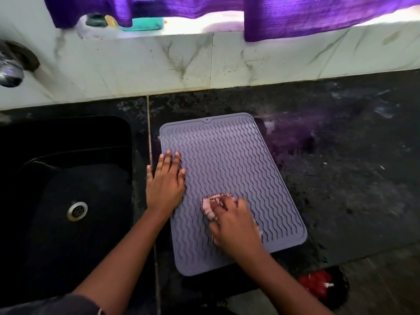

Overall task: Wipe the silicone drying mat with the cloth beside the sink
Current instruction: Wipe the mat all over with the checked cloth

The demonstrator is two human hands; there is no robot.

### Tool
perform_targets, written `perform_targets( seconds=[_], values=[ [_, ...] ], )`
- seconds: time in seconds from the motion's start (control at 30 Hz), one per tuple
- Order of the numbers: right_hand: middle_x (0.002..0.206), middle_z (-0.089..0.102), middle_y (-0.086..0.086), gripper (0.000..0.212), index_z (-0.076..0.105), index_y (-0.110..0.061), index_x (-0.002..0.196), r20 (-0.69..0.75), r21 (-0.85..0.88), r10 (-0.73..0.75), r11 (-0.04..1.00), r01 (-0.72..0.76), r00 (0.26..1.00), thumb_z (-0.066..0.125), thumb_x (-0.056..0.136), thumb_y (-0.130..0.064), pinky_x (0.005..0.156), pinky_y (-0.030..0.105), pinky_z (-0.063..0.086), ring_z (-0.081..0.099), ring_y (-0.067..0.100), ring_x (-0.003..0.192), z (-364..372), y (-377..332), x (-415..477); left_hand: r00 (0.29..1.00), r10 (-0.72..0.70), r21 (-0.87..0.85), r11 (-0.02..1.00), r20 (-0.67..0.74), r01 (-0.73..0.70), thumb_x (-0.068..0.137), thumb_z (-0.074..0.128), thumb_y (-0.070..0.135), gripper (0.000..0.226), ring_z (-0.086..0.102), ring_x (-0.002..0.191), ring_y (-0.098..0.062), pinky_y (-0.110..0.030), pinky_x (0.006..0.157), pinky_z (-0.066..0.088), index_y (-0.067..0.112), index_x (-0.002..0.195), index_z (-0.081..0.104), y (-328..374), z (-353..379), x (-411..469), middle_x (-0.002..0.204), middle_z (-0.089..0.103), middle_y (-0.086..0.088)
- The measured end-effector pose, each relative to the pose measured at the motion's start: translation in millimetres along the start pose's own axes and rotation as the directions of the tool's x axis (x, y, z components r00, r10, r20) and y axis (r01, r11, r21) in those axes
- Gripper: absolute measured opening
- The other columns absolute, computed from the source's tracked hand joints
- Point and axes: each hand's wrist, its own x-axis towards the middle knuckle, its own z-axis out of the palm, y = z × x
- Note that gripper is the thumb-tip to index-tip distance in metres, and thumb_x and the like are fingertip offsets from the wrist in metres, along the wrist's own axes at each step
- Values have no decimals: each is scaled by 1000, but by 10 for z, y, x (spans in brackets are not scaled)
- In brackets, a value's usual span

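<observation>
Dark speckled countertop (341,178), smeared; marble-tiled backsplash (159,64) behind, purple curtain (295,14) above. Black sink (45,178) at left, only a drain (77,210) visible inside. Grey silicone mat (227,167) flat just right of sink. Left hand (164,185) pressed on mat's left edge, fingers spread. Right hand (236,226) blurred, fingers curled onto pink cloth (210,206) on mat.
</observation>
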Motion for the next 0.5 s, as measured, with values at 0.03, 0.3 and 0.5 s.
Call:
perform_targets(
  seconds=[0.03, 0.3, 0.5],
  values=[
    [119, 56, 9, 43, 54, -18, 122, -22, 48, 9, 999, -7, 1000, 52, 84, -39, 75, 39, 44, 46, 27, 101, -24, 14, 128, 1000, 2, -1, 1000, -5, -2, 99, 24, 39, 52, 5, 145, -14, -48, 115, 1, 26, 149, 14, 0, -5, -2, 158, 12, 2],
    [143, 38, 8, 52, 38, -20, 137, 62, 7, 52, 999, -53, 997, 46, 88, -38, 96, 49, 35, 31, 34, 124, 118, -35, 133, 1000, -10, 12, 1000, -3, 10, 99, 23, 41, 53, 5, 145, -14, -48, 115, -3, 26, 149, 16, 16, -10, 15, 158, 14, 2],
    [123, 50, 0, 45, 51, -26, 127, 48, 175, 53, 983, -60, 997, 44, 86, -43, 79, 36, 41, 36, 18, 102, 18, 164, -294, 999, 39, 30, 999, 10, -39, 98, 23, 40, 54, 6, 145, -14, -47, 114, -7, 23, 149, 16, -6, -38, -258, 158, 14, 1]
  ],
)
